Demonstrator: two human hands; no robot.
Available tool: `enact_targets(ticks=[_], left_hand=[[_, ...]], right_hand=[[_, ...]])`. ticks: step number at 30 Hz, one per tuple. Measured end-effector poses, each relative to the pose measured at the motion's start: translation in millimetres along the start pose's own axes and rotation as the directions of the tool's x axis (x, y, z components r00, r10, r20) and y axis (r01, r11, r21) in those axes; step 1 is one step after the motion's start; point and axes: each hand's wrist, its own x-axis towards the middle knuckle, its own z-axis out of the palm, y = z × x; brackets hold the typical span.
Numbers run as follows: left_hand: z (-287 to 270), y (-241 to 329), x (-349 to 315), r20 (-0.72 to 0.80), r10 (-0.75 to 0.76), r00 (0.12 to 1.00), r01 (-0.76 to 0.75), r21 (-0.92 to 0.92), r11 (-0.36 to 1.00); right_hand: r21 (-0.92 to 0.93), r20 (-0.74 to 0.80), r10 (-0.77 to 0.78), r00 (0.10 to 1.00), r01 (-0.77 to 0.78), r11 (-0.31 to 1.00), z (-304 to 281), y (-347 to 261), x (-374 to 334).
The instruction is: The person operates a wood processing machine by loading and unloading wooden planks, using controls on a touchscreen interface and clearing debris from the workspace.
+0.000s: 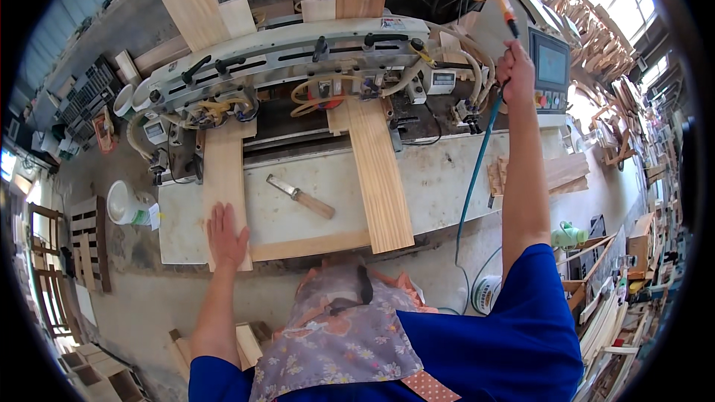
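Observation:
My left hand (pixel 226 237) lies flat, fingers apart, on the near end of a pale wooden board (pixel 223 171) that runs under the long grey machine (pixel 298 56). A second, longer board (pixel 378 171) lies to its right, also reaching under the machine. My right hand (pixel 515 68) is raised far to the right, closed around an air blow gun (pixel 500 1) with an orange nozzle, its teal hose (pixel 471 186) hanging down. A scraper with a wooden handle (pixel 302 196) rests on the white table (pixel 439 179) between the boards.
A control panel with a screen (pixel 552 67) stands right of my raised hand. More boards (pixel 195 11) lean behind the machine. A white bucket (pixel 123 202) sits left of the table, wood offcuts (pixel 562 173) at its right end, stacked timber along the right.

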Motion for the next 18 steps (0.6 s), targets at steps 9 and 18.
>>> enact_targets(ticks=[9, 18], left_hand=[[-2.4, -2.8, -1.9, -0.006, 0.001, 1.0, -0.001, -0.01, 1.0], [8.1, -6.1, -0.4, -0.014, 0.035, 0.999, -0.035, 0.013, 0.999]], right_hand=[[0.609, 0.611, -0.136, 0.78, -0.353, 0.711, 14.8, -67.3, -99.6], [-0.387, 0.317, 0.741, 0.593, -0.632, 0.671, 3.7, 16.9, -238.4]])
